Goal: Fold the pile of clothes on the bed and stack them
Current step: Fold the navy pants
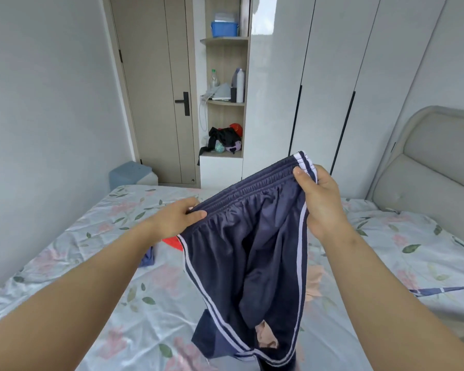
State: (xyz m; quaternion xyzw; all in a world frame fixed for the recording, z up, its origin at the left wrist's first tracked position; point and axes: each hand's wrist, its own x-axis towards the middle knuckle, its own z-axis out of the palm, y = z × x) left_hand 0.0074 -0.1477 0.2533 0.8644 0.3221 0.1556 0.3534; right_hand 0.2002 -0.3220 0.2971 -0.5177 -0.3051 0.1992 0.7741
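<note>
A pair of navy shorts [241,263] with white side stripes hangs in the air above the bed [91,263]. My left hand [177,218] pinches the left end of the elastic waistband. My right hand [322,202] grips the right end, held higher, so the waistband slants up to the right. The legs hang down and reach the clothes below. A red garment [173,242] and a blue one [148,257] lie on the sheet behind my left arm. A peach piece [265,337] and a dark blue piece [206,338] lie under the shorts, mostly hidden.
The floral sheet covers the whole bed. A padded headboard [426,178] stands at the right. White wardrobe doors [319,89], open shelves [225,103] with bottles and a blue basket, and a beige door [156,89] line the far wall. A blue bin [130,174] sits beyond the bed.
</note>
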